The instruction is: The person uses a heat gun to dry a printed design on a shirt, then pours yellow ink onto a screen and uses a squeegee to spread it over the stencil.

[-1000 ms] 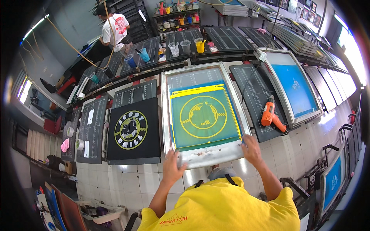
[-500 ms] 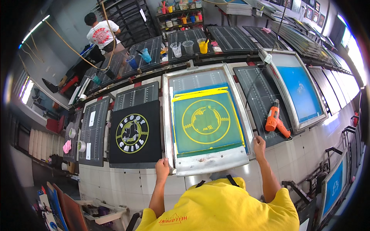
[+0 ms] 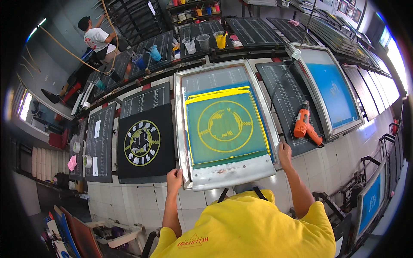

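Before me lies a screen printing frame (image 3: 177, 124) with metal sides. Yellow ink and a ring-shaped design mark its blue-green mesh (image 3: 206, 152). A pale metal plate (image 3: 232, 174) spans its near end. My left hand (image 3: 174, 179) is closed at the near left corner, between the frame and a black cloth (image 3: 124, 167) printed with a round yellow-green and white design. My right hand (image 3: 285, 153) is closed beside the frame's right edge, towards the near end. What the fingers of either hand grip, if anything, is hidden.
An orange heat gun (image 3: 303, 122) lies on a dark board (image 3: 284, 81) to the right. Beyond it stands another blue-meshed frame (image 3: 331, 90). Cups of blue, clear and yellow contents, including a yellow cup (image 3: 220, 41), line the far boards. A co-worker (image 3: 97, 36) stands at the far left.
My view has shifted slightly, so the scene sits a little higher and further left. Both hands stay at the frame's sides. The co-worker has turned and raised an arm towards the dark rack.
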